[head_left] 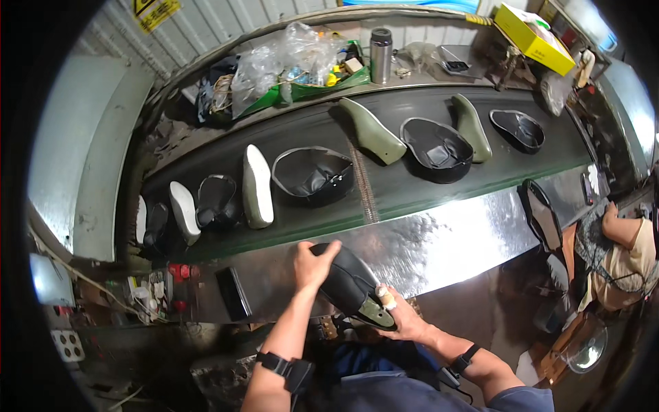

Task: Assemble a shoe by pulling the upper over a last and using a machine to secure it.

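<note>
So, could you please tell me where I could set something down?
The metal ledge is bare between the held shoe and the black shoe part at right. The belt's left half is crowded with shoe parts, the back shelf with plastic bags.

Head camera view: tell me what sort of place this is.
Most likely a shoemaking workshop. Open black shoe uppers and smooth green foot-shaped lasts lie along a wide dark conveyor-like belt, and the person's left hand and right hand hold a black leather-like upper fitted over another green last.
</note>
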Tool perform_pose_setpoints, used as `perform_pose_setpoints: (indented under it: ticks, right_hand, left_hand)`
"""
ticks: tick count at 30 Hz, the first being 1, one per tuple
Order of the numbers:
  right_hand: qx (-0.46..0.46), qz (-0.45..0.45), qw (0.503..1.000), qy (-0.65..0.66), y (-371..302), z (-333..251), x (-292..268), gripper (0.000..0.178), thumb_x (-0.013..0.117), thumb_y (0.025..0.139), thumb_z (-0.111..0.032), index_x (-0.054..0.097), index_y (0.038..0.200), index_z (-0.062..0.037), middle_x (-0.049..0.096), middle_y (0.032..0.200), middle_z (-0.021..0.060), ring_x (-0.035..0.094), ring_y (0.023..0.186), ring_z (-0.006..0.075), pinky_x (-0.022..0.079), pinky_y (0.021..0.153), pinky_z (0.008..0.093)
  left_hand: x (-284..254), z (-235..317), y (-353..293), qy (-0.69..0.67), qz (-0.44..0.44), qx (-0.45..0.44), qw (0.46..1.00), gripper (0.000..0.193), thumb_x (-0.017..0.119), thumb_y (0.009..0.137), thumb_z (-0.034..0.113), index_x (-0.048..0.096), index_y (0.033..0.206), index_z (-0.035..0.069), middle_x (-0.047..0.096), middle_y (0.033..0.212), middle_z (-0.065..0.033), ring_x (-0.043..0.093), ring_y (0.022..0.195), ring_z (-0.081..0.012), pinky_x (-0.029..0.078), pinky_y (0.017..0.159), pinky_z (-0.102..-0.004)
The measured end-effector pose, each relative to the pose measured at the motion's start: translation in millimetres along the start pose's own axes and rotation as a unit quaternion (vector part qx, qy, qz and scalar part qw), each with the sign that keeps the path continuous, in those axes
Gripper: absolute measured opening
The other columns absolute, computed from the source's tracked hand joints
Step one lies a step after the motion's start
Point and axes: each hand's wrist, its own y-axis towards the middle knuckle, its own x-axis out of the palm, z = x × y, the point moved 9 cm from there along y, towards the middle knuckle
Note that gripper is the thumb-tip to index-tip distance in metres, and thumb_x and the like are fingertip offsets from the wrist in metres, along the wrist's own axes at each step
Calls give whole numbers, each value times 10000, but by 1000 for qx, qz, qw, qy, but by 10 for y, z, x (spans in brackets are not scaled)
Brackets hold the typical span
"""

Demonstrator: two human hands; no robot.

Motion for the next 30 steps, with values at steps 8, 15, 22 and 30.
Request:
perform_pose_setpoints:
  ticks: [8, 15, 22, 30]
  right_hand:
    - [-63, 43, 997, 0, -7, -187, 159, 1026, 879, 719, -290, 296, 1485, 64, 337, 1499, 322, 280, 1443, 460, 198, 1197, 509]
    - [249, -118, 877, 394, 618, -603, -112, 1057, 735, 906, -368, -9, 1568, -14, 270, 1570, 257, 328, 1439, 344, 314, 1152, 426]
    - [227, -206, 855, 419, 938, -1667, 336, 761, 786, 881, -211, 370, 1465, 42, 649, 1163, 113, 603, 1079, 160, 487, 930, 292]
    - [90, -243, 852, 454, 420, -2770, 1465, 493, 735, 896, -34, 527, 1341, 5, 709, 943, 17, 639, 830, 73, 522, 754, 226]
  left_hand:
    - [-282, -457, 92, -54, 82, -17, 995, 342, 753, 711, 307, 684, 774, -21, 693, 734, -169, 670, 691, -267, 518, 675, -396]
    - [-1351, 30, -648, -107, 92, -47, 989, 345, 768, 728, 327, 673, 746, -4, 636, 616, -82, 593, 584, -177, 489, 605, -361]
    - [-2486, -256, -1735, -160, 256, -35, 953, 290, 801, 783, 241, 645, 735, 1, 556, 588, 10, 480, 559, -73, 415, 534, -299]
    - [-3451, -1363, -3365, -136, 406, -91, 899, 373, 769, 821, 381, 676, 866, 23, 635, 646, -111, 590, 607, -168, 476, 606, -358]
